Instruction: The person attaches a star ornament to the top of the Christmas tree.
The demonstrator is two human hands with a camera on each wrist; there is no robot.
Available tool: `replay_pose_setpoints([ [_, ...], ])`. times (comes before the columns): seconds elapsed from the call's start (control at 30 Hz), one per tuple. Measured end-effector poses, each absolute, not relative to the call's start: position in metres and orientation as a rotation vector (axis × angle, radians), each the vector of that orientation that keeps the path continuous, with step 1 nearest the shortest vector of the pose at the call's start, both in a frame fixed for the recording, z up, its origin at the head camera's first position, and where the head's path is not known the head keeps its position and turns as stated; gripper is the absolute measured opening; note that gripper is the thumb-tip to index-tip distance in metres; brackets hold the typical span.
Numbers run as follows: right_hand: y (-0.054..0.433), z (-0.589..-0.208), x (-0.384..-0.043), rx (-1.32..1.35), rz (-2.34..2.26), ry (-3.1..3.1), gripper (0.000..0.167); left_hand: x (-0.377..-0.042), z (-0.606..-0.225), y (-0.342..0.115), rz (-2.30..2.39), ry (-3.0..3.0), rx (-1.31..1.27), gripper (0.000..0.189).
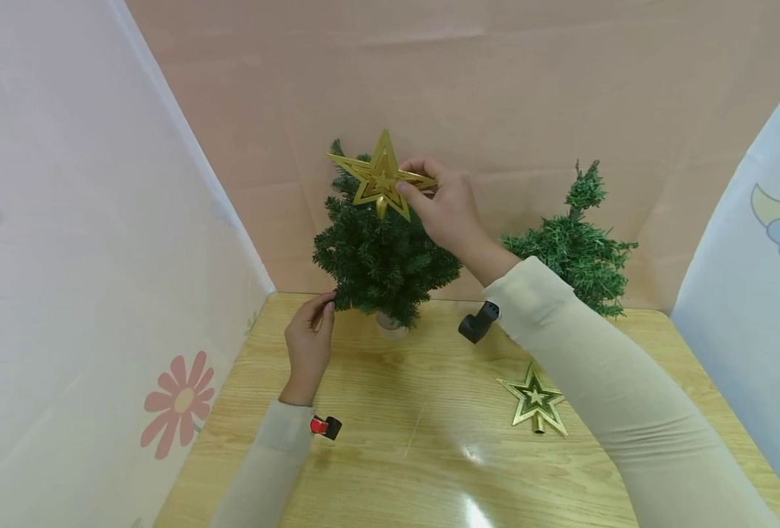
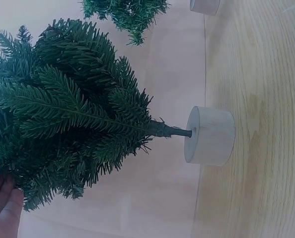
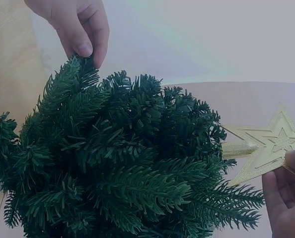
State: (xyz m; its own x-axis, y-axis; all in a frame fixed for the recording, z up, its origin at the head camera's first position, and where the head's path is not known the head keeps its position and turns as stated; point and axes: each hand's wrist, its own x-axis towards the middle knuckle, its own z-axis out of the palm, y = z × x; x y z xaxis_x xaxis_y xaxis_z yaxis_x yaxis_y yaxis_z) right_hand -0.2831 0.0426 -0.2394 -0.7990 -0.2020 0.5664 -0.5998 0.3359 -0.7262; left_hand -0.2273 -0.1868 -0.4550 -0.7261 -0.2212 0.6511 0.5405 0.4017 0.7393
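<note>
A small artificial Christmas tree (image 1: 383, 257) stands on a round pale base (image 2: 212, 136) near the back of the table. My right hand (image 1: 446, 205) pinches one arm of a gold star tree topper (image 1: 382, 176) at the tree's upper part. In the right wrist view the topper's tube (image 3: 239, 148) lies against the needles, its end hidden by them. At the tree's lower left, my left hand (image 1: 309, 337) pinches a branch tip (image 3: 85, 69) between thumb and fingers.
A second, thinner green tree (image 1: 571, 242) stands at the back right, partly behind my right sleeve. Another gold star topper (image 1: 535, 400) lies on the wooden table (image 1: 377, 469). A pinkish cloth backdrop (image 1: 495, 88) rises behind the trees, with pale printed panels (image 1: 100, 220) at both sides.
</note>
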Motion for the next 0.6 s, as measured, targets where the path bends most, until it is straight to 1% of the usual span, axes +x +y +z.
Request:
replay_pose_setpoints([
  [0.6,0.0447,-0.2412,-0.2839,0.684,1.406,-2.326,0.026,-0.2257,-0.4501,-0.1861,-1.376,-1.973,-0.279,0.022],
])
